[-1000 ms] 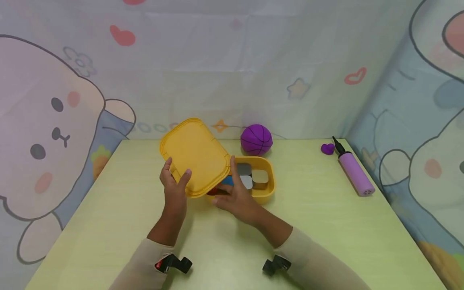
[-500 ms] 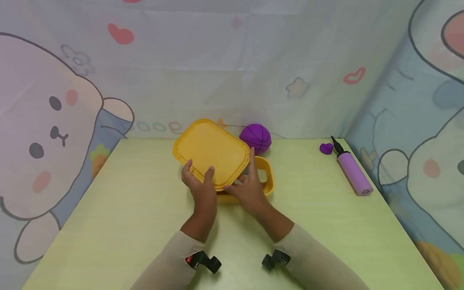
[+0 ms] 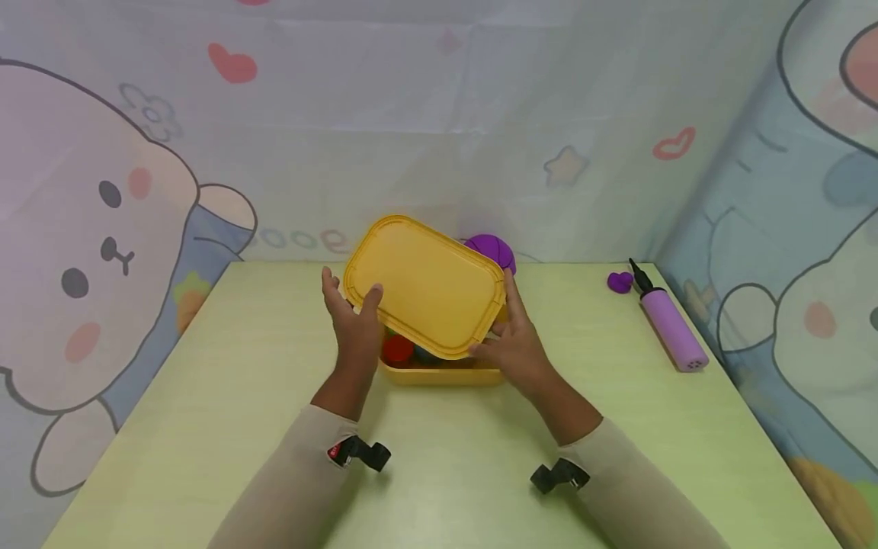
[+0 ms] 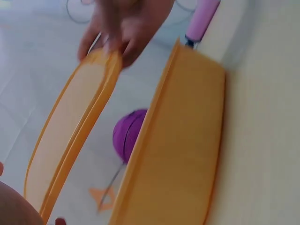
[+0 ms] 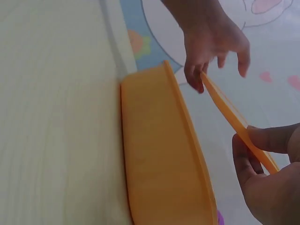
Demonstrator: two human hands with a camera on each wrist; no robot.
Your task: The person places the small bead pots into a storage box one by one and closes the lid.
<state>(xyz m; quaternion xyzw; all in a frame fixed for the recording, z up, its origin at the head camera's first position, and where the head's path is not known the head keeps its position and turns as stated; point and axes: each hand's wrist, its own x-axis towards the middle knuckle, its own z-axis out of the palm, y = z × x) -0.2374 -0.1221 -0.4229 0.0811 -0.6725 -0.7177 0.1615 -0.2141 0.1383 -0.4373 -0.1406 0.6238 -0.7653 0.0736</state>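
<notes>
A yellow rectangular lid [image 3: 427,288] is held up tilted over a yellow box [image 3: 439,377]. My right hand [image 3: 519,352] pinches the lid's right end, its thumb and fingers on opposite faces in the right wrist view. At the other end, my left hand [image 3: 355,328] touches the lid's edge with its fingers; its thumb stands away from the lid [image 5: 234,117] in the right wrist view. Below the lid, a round red piece [image 3: 398,350] shows at the left inside the box, beside a dark piece; the lid hides most of the contents.
Behind the lid sits a purple ball [image 3: 492,250] with black lines, partly hidden. At the table's right side lie a pink-purple hand pump [image 3: 674,329] with a black nozzle and a small purple object [image 3: 620,283]. A cartoon-printed cloth [image 3: 384,137] stands behind the table.
The lid has moved right and turned to lie more across the box. My right hand has shifted right with it. My left hand went right, then back left, its thumb lifting off the lid.
</notes>
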